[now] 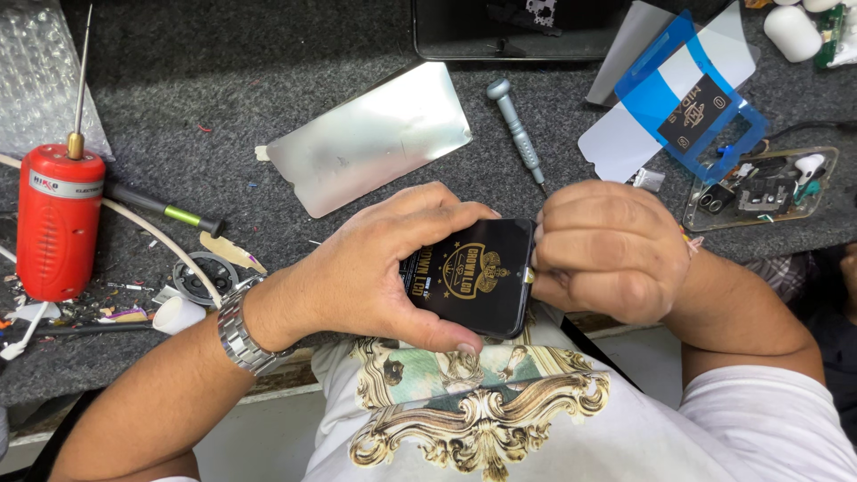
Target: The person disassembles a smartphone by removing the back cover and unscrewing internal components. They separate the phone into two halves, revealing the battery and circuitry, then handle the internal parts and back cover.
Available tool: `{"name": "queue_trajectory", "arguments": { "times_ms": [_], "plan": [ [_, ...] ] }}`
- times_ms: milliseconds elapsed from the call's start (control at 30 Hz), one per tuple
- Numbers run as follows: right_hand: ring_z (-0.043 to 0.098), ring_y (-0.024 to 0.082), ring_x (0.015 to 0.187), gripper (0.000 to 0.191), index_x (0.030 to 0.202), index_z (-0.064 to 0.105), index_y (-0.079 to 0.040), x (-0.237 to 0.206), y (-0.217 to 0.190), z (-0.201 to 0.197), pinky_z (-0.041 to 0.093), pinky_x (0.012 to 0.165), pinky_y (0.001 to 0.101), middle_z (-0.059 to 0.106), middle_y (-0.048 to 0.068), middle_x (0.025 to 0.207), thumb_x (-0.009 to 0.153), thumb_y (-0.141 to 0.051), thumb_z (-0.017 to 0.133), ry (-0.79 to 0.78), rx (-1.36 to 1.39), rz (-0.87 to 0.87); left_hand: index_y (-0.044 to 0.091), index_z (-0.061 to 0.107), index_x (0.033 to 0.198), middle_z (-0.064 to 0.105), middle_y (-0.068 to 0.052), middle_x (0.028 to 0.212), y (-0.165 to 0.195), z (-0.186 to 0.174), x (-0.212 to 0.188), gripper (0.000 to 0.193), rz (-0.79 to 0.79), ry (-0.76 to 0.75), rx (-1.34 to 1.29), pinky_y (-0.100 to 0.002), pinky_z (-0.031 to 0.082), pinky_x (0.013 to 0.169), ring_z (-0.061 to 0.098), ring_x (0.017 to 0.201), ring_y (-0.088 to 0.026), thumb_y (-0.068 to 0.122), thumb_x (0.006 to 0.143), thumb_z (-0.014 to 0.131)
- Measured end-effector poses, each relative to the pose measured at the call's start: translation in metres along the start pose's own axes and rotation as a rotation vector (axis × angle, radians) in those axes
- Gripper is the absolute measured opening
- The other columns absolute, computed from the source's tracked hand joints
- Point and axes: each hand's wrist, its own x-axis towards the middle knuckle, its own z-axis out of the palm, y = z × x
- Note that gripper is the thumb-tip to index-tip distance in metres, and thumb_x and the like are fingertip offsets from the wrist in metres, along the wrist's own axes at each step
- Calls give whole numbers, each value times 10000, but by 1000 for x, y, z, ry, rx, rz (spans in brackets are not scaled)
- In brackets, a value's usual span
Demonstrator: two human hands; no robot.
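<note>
Both hands are working on one black phone screen (473,275), held just above the near edge of the grey felt bench (268,98), over the person's lap. Left hand (379,268) is gripping it from the left, fingers curling over the top edge, thumb pressing along the bottom edge. Right hand (607,250) is closing into a fist at the screen's right edge, fingertips pinching together on that edge; can't tell if anything small is between them. A grey screwdriver (518,134) is lying just behind the hands, a silver protective sheet (370,138) behind the left hand. A red cylindrical tool (58,223) is standing far left, a blue-framed film sheet (687,98) lying back right.
</note>
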Motion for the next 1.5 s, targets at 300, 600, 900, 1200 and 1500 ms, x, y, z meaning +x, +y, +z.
{"name": "queue_trajectory", "arguments": {
  "times_ms": [300,600,900,1200,1500],
  "plan": [
    [651,279,862,423,869,445,-108,0,-7,3,598,737,425,611,94,933,817,-10,853,54,146,214,113,614,1426,652,-39,1175,3,5,-6,845,27,-10,-117,-329,567,1008,676,1106,-197,489,730,908],
    [646,282,864,458,755,432,-146,-4,-7,4,587,728,418,586,96,907,751,4,865,46,139,253,85,608,1412,653,-58,1207,3,8,-8,845,9,25,-92,-337,568,1023,689,1142,-195,483,727,903],
    [634,249,900,584,869,441,-111,0,4,27,615,755,381,595,99,998,744,-20,1003,169,63,57,3,611,1299,691,-97,1150,1,6,-8,745,-212,121,-109,-326,542,971,692,1093,-201,519,801,813],
    [672,269,876,613,907,391,-109,-1,-2,24,620,735,408,622,110,972,743,7,970,121,94,117,21,651,1273,697,-99,1115,4,7,-9,731,-264,94,-90,-324,554,943,702,1052,-200,555,795,795],
    [646,276,867,589,949,398,-111,-4,-4,20,601,756,447,609,117,1007,756,74,923,47,167,90,9,647,1268,718,-122,1104,2,9,-11,781,-330,28,-125,-337,565,893,711,1018,-204,628,799,723]
  ]
}}
